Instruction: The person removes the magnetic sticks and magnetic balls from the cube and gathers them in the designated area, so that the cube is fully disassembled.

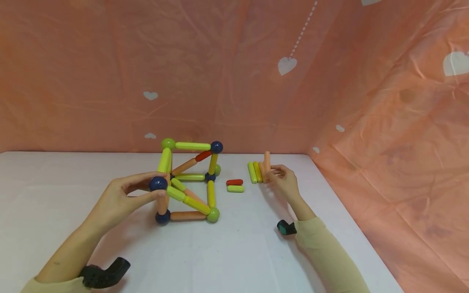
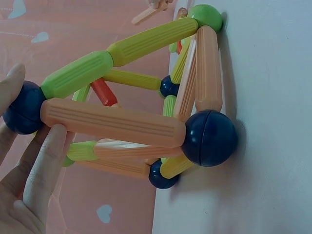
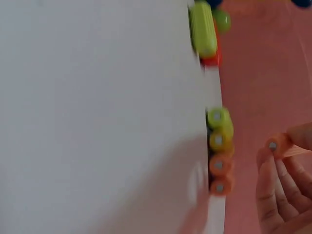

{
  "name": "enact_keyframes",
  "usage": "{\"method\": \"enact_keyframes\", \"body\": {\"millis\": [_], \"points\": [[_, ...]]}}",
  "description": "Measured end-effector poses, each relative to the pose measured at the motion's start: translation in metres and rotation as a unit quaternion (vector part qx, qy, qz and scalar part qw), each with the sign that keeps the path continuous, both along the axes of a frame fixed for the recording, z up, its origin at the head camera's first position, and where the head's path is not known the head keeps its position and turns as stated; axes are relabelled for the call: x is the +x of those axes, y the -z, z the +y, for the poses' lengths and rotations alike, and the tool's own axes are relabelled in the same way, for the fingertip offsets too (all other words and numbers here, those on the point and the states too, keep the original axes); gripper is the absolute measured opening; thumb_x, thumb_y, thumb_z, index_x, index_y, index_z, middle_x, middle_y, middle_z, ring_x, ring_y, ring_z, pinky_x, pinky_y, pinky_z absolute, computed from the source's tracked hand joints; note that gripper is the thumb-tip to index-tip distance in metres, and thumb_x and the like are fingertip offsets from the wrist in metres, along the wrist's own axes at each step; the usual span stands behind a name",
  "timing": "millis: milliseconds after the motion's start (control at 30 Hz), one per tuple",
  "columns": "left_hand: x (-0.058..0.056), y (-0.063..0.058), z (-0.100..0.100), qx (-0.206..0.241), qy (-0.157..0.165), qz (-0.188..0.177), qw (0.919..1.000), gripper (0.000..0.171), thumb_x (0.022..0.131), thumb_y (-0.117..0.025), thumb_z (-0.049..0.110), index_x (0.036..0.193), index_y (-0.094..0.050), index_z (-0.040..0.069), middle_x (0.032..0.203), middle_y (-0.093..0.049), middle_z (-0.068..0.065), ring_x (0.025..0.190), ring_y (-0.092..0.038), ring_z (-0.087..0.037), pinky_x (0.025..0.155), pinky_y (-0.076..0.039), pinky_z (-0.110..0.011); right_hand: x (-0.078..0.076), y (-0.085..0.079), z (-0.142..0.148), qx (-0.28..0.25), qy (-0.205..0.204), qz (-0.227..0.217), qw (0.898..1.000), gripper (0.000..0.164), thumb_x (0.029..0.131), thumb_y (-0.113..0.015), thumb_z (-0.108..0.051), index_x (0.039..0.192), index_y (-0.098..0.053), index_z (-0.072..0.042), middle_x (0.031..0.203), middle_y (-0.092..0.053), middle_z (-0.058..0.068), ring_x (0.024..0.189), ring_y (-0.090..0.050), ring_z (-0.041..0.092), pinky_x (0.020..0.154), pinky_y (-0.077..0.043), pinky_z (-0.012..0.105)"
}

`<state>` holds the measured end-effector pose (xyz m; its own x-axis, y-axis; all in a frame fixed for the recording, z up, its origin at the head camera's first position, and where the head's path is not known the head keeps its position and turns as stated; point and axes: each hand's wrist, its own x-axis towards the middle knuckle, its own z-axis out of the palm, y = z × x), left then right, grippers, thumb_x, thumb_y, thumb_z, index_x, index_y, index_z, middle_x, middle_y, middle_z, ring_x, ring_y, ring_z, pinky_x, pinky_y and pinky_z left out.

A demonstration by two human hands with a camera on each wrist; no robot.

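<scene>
My left hand (image 1: 122, 197) grips a dark blue ball (image 1: 158, 184) between thumb and fingers, at the near upper corner of a frame (image 1: 192, 145) built from magnetic rods and balls. From that ball, an orange rod (image 2: 114, 122) runs down to another blue ball (image 2: 209, 138), while a lime rod (image 2: 78, 73) and a yellow rod (image 2: 153, 41) slope to a green ball (image 2: 204, 17). My right hand (image 1: 286, 183) pinches a loose orange rod (image 1: 267, 159) upright, raised above a row of rods. Its magnetic end (image 3: 272, 146) faces the right wrist camera.
On the white table (image 1: 234, 256), a row of lime, yellow and orange rods (image 1: 253, 172) lies beside the right hand. Between row and frame are a short red rod (image 1: 234, 182) and a lime rod (image 1: 235, 189). A pink cloth (image 1: 234, 81) hangs behind and at the right.
</scene>
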<state>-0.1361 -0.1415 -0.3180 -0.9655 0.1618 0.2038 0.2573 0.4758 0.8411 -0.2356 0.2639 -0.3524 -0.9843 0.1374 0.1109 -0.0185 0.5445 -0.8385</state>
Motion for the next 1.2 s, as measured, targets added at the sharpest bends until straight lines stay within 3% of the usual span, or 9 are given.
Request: {"method": "enact_keyframes", "body": {"millis": [200,367,600,700,833,1000,1100,1200], "points": [[0.000,-0.001,0.001,0.006,0.003,0.003,1.0000,0.044,0.086,-0.072,0.031,0.128,-0.063,0.019,0.103,-0.069,0.014,0.092,-0.058,0.001,0.073,-0.044,-0.022,-0.015,-0.001,0.017,0.066,0.042,-0.032,0.996,0.037,0.091,-0.061,-0.020,0.119,-0.062,0.003,0.103,-0.069,0.021,0.075,-0.063,0.013,0.064,-0.045,0.016],[0.001,-0.001,0.001,0.007,0.004,0.004,1.0000,0.044,0.086,-0.072,0.031,0.128,-0.063,0.021,0.104,-0.069,0.014,0.093,-0.058,0.001,0.072,-0.044,-0.023,-0.023,0.002,0.026,0.056,0.049,-0.081,0.994,0.040,0.090,-0.061,-0.021,0.119,-0.061,0.006,0.097,-0.070,0.018,0.064,-0.060,0.005,0.061,-0.047,0.016],[0.001,-0.002,0.001,-0.004,-0.002,-0.002,1.0000,0.047,0.087,-0.071,0.033,0.130,-0.061,0.018,0.109,-0.069,0.001,0.093,-0.057,0.003,0.073,-0.046,-0.023,-0.028,0.009,0.029,0.045,0.039,-0.112,0.992,0.036,0.090,-0.061,-0.018,0.113,-0.063,0.010,0.072,-0.067,0.001,0.059,-0.058,0.002,0.058,-0.049,0.016],[0.001,-0.003,0.001,-0.010,0.000,-0.002,1.0000,0.048,0.087,-0.071,0.034,0.131,-0.060,0.018,0.116,-0.067,-0.004,0.094,-0.055,0.003,0.075,-0.048,-0.024,-0.029,0.011,0.029,0.046,0.034,-0.120,0.991,0.037,0.092,-0.062,-0.019,0.113,-0.063,0.011,0.074,-0.067,0.001,0.060,-0.057,0.002,0.058,-0.049,0.015],[0.000,-0.002,0.000,-0.011,0.006,0.007,0.9999,0.048,0.087,-0.071,0.033,0.132,-0.059,0.022,0.115,-0.068,-0.001,0.095,-0.056,0.001,0.074,-0.048,-0.025,-0.026,0.010,0.030,0.055,0.033,-0.127,0.990,0.039,0.094,-0.059,-0.022,0.119,-0.061,0.007,0.085,-0.068,0.007,0.063,-0.057,0.004,0.059,-0.048,0.016],[-0.001,-0.001,-0.002,-0.008,0.018,0.015,0.9997,0.044,0.089,-0.069,0.031,0.131,-0.060,0.026,0.110,-0.068,0.012,0.096,-0.057,0.000,0.073,-0.047,-0.024,-0.016,0.008,0.026,0.083,0.027,-0.080,0.993,0.038,0.095,-0.056,-0.021,0.124,-0.059,0.004,0.108,-0.067,0.022,0.072,-0.067,0.014,0.067,-0.048,0.019],[-0.002,0.000,-0.004,-0.006,0.029,0.021,0.9994,0.041,0.090,-0.068,0.028,0.131,-0.060,0.025,0.113,-0.067,0.016,0.097,-0.057,0.000,0.073,-0.048,-0.024,-0.006,0.006,0.018,0.071,0.019,-0.034,0.997,0.035,0.094,-0.057,-0.018,0.122,-0.060,0.003,0.111,-0.065,0.025,0.080,-0.070,0.023,0.069,-0.051,0.021],[-0.003,0.000,-0.005,-0.006,0.037,0.022,0.9991,0.040,0.091,-0.066,0.027,0.131,-0.060,0.023,0.117,-0.066,0.015,0.098,-0.057,0.001,0.074,-0.049,-0.024,0.005,0.004,0.005,0.037,-0.015,-0.008,0.999,0.033,0.094,-0.059,-0.015,0.121,-0.061,0.004,0.109,-0.065,0.025,0.085,-0.069,0.030,0.067,-0.055,0.025]]}}
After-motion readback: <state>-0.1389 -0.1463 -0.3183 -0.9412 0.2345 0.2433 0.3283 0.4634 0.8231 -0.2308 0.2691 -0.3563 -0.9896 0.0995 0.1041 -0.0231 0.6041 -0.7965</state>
